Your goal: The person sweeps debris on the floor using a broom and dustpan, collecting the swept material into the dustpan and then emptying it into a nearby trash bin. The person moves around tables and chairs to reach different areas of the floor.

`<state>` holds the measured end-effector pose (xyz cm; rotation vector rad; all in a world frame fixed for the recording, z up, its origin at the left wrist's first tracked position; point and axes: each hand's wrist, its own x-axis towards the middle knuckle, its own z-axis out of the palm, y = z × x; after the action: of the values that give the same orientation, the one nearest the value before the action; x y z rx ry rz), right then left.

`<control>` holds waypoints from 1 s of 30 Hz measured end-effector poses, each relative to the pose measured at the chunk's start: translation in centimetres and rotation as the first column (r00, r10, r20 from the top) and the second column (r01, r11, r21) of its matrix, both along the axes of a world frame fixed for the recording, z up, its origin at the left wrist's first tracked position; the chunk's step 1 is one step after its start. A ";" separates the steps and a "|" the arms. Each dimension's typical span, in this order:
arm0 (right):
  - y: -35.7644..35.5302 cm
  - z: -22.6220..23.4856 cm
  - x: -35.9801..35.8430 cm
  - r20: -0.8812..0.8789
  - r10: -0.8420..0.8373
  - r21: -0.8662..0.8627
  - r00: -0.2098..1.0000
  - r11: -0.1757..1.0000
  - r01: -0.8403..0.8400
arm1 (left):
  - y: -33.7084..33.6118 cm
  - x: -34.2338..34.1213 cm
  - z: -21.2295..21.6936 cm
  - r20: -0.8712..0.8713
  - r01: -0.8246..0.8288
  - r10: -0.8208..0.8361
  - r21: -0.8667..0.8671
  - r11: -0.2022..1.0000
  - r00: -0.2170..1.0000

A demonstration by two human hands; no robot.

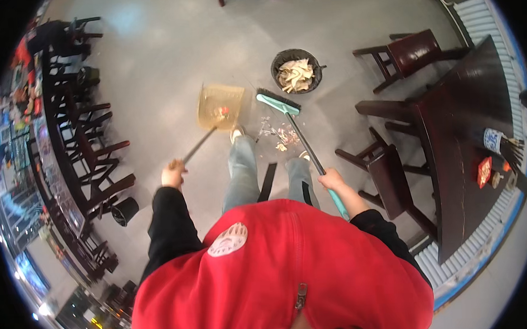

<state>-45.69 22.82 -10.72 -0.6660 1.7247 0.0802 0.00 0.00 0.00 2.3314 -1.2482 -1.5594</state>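
Note:
My left hand (173,174) is closed round the upper end of a dustpan's dark handle. The tan dustpan (219,101) is on the floor ahead of my left foot, with a little debris and a small red bit in it. In my right hand (332,179) is the handle of a broom, its lower part dark and its top turquoise. The broom's head (279,102), turquoise with dark bristles, is at floor level to the right of the dustpan. A scattered pile of litter (284,135) lies on the floor between my feet, just behind the broom head.
A black-lined bin (278,62) with crumpled pale waste stands beyond the broom. At right are a dark wooden table (466,112) and chairs (389,182); a chopstick holder (493,140) sits on the table. Dark chairs (92,143) and a small black bin (125,211) line the left.

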 end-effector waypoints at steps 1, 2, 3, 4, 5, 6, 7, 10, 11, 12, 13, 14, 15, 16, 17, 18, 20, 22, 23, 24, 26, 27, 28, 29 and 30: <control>-1.5 0.4 -0.4 0.000 0.027 -0.022 1.000 0.999 -0.027 | 2.8 0.0 1.3 -0.005 0.004 -0.005 -0.011 1.000 1.000; -2.6 0.8 -0.6 0.000 0.050 -0.007 0.999 0.999 -0.050 | 5.9 -0.1 2.2 -0.017 -0.174 0.174 -0.051 0.983 0.985; -3.6 1.1 -0.3 -0.025 0.097 -0.036 0.995 0.995 -0.098 | 9.2 -0.1 3.0 -0.035 -0.338 0.336 -0.077 0.938 0.941; -4.6 1.0 0.2 -0.053 0.137 -0.038 0.989 0.990 -0.139 | 12.1 0.2 3.6 -0.081 -0.410 0.403 -0.108 0.906 0.912; -5.9 0.7 0.7 -0.070 0.160 -0.043 0.985 0.986 -0.163 | 14.6 0.6 4.0 -0.037 -0.432 0.431 -0.097 0.896 0.902; -7.3 -0.1 1.4 -0.091 0.237 -0.049 0.967 0.969 -0.242 | 16.5 1.3 4.1 -0.023 -0.458 0.458 -0.094 0.884 0.889; -8.2 -1.0 2.1 -0.102 0.295 -0.053 0.950 0.952 -0.301 | 18.6 1.8 4.2 -0.008 -0.480 0.481 -0.090 0.873 0.876; -7.7 -5.1 6.0 -0.246 0.343 -0.069 0.906 0.927 -0.370 | 25.0 3.6 3.7 0.039 -0.519 0.525 -0.106 0.848 0.850; -7.0 -6.4 7.0 -0.324 0.343 -0.036 0.882 0.927 -0.374 | 27.1 4.1 3.4 0.048 -0.545 0.549 -0.074 0.835 0.834; -5.6 -7.3 7.5 -0.300 0.271 -0.045 0.915 0.954 -0.298 | 29.2 4.5 2.8 0.066 -0.561 0.567 -0.085 0.823 0.821; -4.1 -7.8 7.9 -0.292 0.202 -0.023 0.935 0.976 -0.218 | 31.1 5.0 2.2 0.052 -0.613 0.618 -0.080 0.786 0.785; -3.0 -7.9 8.4 -0.290 0.131 -0.005 0.948 0.990 -0.138 | 33.1 5.4 1.5 0.068 -0.626 0.632 -0.089 0.775 0.772; -2.1 -7.7 8.6 -0.310 0.222 0.100 0.924 0.975 -0.200 | 35.0 5.9 0.8 0.043 -0.657 0.662 -0.086 0.749 0.748; -1.1 -7.1 8.7 -0.322 0.316 0.209 0.892 0.943 -0.258 | 37.1 6.5 0.3 0.061 -0.682 0.684 -0.053 0.729 0.727; -0.5 -6.2 8.7 -0.328 0.407 0.313 0.853 0.898 -0.308 | 39.0 7.2 -0.3 0.015 -0.723 0.724 -0.026 0.690 0.690; 0.1 -4.9 8.5 -0.338 0.464 0.292 0.819 0.879 -0.378 | 40.8 7.8 -1.0 0.034 -0.726 0.726 -0.024 0.687 0.686; 1.2 -1.9 8.0 -0.355 0.575 0.253 0.737 0.818 -0.517 | 44.3 8.5 -2.3 -0.001 -0.756 0.756 -0.021 0.655 0.655; 1.8 1.1 8.3 -0.373 0.701 0.192 0.608 0.700 -0.688 | 47.7 8.6 -3.0 -0.066 -0.812 0.809 -0.035 0.583 0.584; 2.1 2.4 8.7 -0.387 0.750 0.177 0.536 0.631 -0.755 | 48.8 8.7 -3.4 -0.093 -0.845 0.841 -0.009 0.535 0.534; 2.6 3.7 9.2 -0.411 0.739 0.098 0.534 0.618 -0.780 | 50.0 8.9 -3.5 -0.060 -0.856 0.854 0.002 0.517 0.516; 3.5 5.4 11.0 -0.354 0.725 -0.016 0.591 0.628 -0.778 | 51.6 8.9 -3.8 -0.156 -0.888 0.875 -0.040 0.458 0.459; 3.7 6.0 11.6 -0.335 0.720 -0.056 0.608 0.629 -0.775 | 52.1 8.8 -4.0 -0.182 -0.898 0.882 -0.021 0.439 0.435; 3.7 6.1 12.5 -0.079 0.589 -0.036 0.804 0.805 -0.593 | 52.5 9.0 -4.1 -0.124 -0.876 0.870 0.000 0.482 0.478; 3.9 5.7 14.0 0.061 0.494 -0.077 0.868 0.869 -0.489 | 52.9 9.1 -4.1 -0.078 -0.854 0.853 0.026 0.520 0.516; 3.7 4.9 15.6 0.185 0.368 -0.014 0.911 0.928 -0.372 | 53.1 9.1 -4.2 -0.030 -0.827 0.829 0.048 0.559 0.559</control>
<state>-30.11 26.56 -5.80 -0.9497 1.4003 0.2926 9.12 53.15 -4.17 2.2882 0.0150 -1.2290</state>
